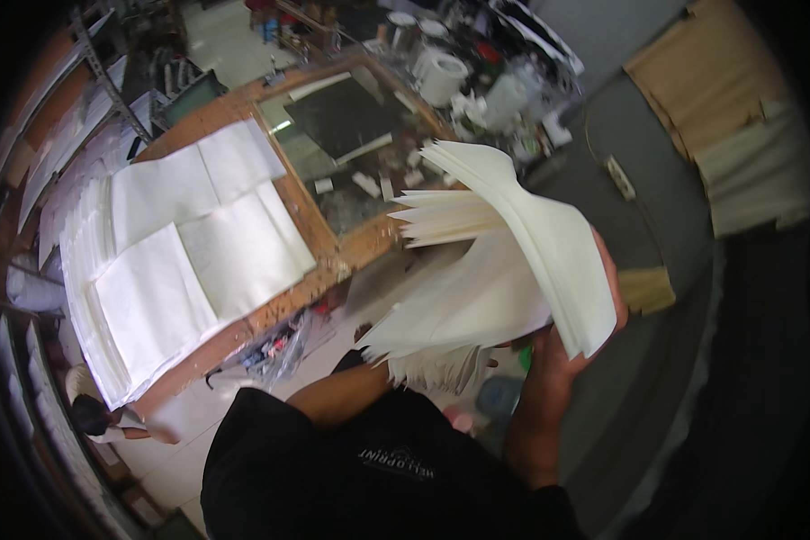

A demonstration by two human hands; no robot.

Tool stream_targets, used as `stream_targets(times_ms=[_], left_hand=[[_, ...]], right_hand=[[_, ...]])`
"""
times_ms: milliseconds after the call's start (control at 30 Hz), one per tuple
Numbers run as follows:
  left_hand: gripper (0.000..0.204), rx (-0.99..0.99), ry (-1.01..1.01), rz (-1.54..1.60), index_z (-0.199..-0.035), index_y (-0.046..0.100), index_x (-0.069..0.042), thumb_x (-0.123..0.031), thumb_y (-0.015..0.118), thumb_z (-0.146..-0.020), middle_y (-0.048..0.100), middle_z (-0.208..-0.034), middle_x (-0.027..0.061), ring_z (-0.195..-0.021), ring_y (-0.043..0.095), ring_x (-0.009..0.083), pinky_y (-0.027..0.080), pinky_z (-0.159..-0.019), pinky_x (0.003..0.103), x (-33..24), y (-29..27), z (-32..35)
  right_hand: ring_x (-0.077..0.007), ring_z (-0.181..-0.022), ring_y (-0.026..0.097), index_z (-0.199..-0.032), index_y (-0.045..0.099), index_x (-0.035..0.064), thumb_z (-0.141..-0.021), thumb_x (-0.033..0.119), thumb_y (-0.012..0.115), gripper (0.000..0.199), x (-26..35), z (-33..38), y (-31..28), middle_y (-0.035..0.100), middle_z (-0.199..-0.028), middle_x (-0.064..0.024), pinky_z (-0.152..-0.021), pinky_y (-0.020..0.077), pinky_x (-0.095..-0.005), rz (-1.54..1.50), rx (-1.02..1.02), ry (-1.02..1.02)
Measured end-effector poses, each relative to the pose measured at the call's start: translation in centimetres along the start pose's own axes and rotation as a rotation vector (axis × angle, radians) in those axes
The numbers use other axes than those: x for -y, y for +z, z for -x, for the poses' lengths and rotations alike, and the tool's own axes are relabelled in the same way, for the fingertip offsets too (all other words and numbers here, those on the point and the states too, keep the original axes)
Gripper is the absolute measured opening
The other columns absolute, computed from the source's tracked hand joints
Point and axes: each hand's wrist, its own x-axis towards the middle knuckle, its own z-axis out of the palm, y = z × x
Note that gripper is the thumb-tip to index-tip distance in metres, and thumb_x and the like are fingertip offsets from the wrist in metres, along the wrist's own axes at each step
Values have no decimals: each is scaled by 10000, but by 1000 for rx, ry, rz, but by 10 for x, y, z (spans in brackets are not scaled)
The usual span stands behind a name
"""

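Wearer: a person in a black short-sleeved shirt (378, 468) stands over the work; both bare forearms rise from the lower edge toward a bundle of paper held in front of the chest.
Right hand (571, 346): clenched on the lower right edge of the thick fanned stack of cream-white paper sheets (504, 261), thumb side against the outer sheet, fingers wrapped behind. This hand carries the weight, which is why the stack stands nearly on edge.
Left hand: hidden under the drooping lower sheets; only the forearm (346, 391) shows. Whether it is closed on the paper cannot be told. Its position suggests support from below.
Stack position: in the air, between the person and the table, well above the floor. The free ends splay apart toward the upper left, as sheets do when pinched at one edge only.
Floor: pale tiles (189, 423) below the hands, with a blurred bluish round object (499, 394) near the feet.
Work table: long wooden table with worn brown edges (333, 265), just beyond the stack. Large white sheets (189, 261) lie flat and overlapped on its left part, spread so that each rests face up.
Inset panel: a dark glass-like rectangle (342, 117) sits in the far part of the table.
Far clutter: a white roll (441, 76) and mixed small items crowd the table's far end.
Right side: tan cardboard pieces (702, 81) lean near a grey surface.
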Motion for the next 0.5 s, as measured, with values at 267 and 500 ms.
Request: stream_targets(times_ms=[267, 500], left_hand=[[841, 26, 497, 155, -1433, 514, -40, -702, 486, -916, 538, -1453, 203, -1320, 535, 347, 414, -1128, 478, -142, -5, -66], [929, 39, 907, 127, -1451, 509, -52, -801, 444, -906, 536, -1462, 185, -1318, 539, 337, 421, -1128, 480, -240, -10, -51]], right_hand=[[-205, -1017, 663, -1243, 640, -103, -961, 213, 706, 429, -132, -92, 95, 693, -1122, -141, -928, 530, -332, -517, 0, 222], [-237, -1083, 652, -1292, 580, -159, -935, 193, 698, 515, -202, -139, 189, 663, -1212, -201, -986, 510, -367, -787, 288, 392]])
